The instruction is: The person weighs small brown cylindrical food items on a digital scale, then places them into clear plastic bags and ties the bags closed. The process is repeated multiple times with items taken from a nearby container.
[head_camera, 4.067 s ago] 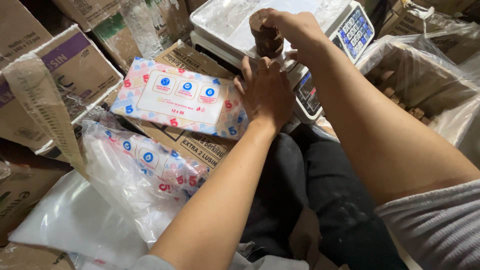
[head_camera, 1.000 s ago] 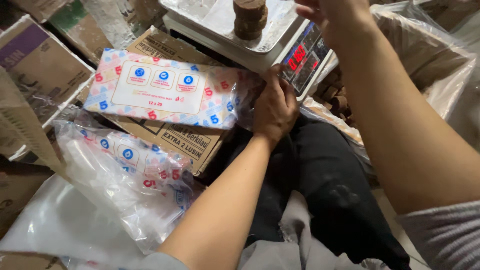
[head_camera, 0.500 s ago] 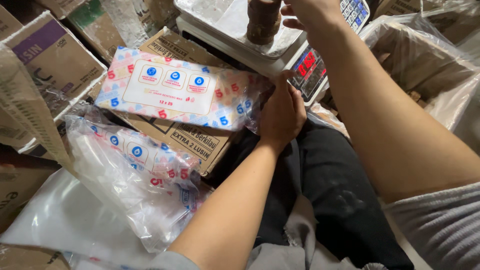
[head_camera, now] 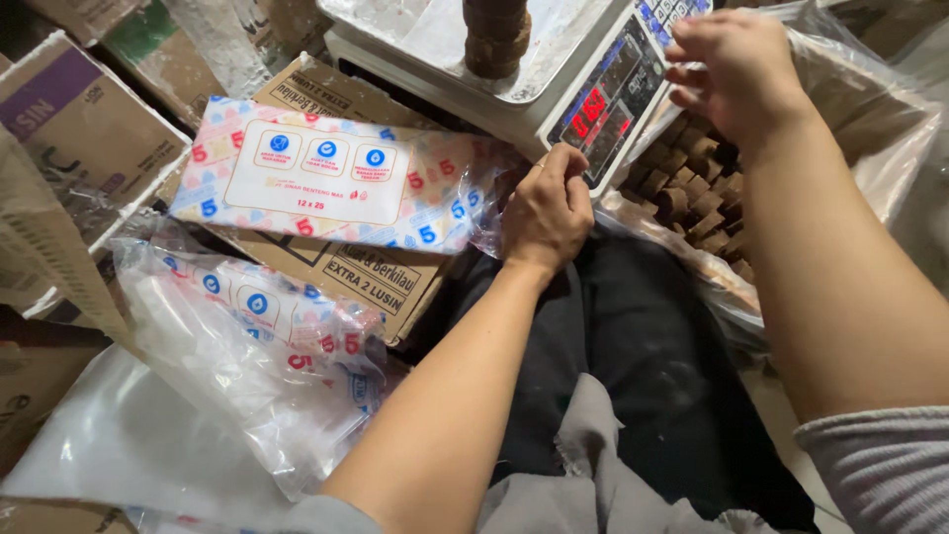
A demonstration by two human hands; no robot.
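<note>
The open end of a flat printed plastic bag (head_camera: pixel 326 178) is being pinched by the curled fingers of the left hand (head_camera: pixel 546 213), the bag lying to their left on a cardboard box (head_camera: pixel 371 272). The right hand (head_camera: pixel 736 69) is being held with fingers loosely spread and empty over the digital scale (head_camera: pixel 554 74), where a stack of brown discs (head_camera: pixel 494 35) is being weighed just left of the fingertips.

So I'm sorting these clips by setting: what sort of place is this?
Probably a small packing or storeroom workspace: a white digital weighing scale holding stacked brown round blocks, a clear plastic sack of more brown blocks, and printed cardboard cartons crowded round.
</note>
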